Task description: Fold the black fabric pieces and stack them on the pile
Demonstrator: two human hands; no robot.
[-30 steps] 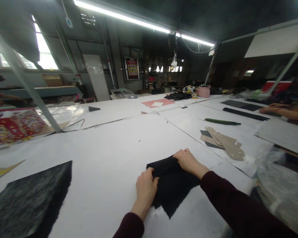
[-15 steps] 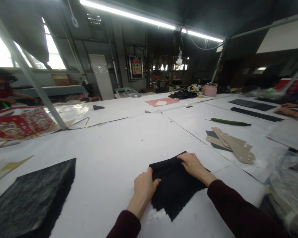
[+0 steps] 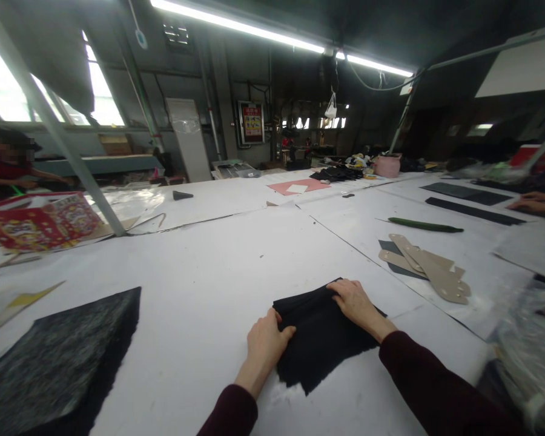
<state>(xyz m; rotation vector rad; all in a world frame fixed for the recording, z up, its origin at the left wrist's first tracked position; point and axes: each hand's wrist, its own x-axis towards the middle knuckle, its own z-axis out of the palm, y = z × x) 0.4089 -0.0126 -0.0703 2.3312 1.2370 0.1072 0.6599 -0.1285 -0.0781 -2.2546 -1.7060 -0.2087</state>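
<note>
The black cloth (image 3: 320, 339) is lying on the white tabletop (image 3: 200, 345) in front of the person, its ragged edge facing the body. The left hand (image 3: 264, 340) is angling forward and slightly right, knuckles up, at the cloth's left edge; its thumb is pointing right over the fabric, standing apart from the index finger, which is curling at the far left corner. The right hand (image 3: 355, 303) is reaching in from the right, wrist low and palm down, its bunched fingertips touching the far edge. Whether either hand is pinching or only pressing, I cannot tell. Both forearms, in maroon sleeves (image 3: 429, 378), are slanting inward. Beige templates (image 3: 436, 275) are lying beyond the right hand.
</note>
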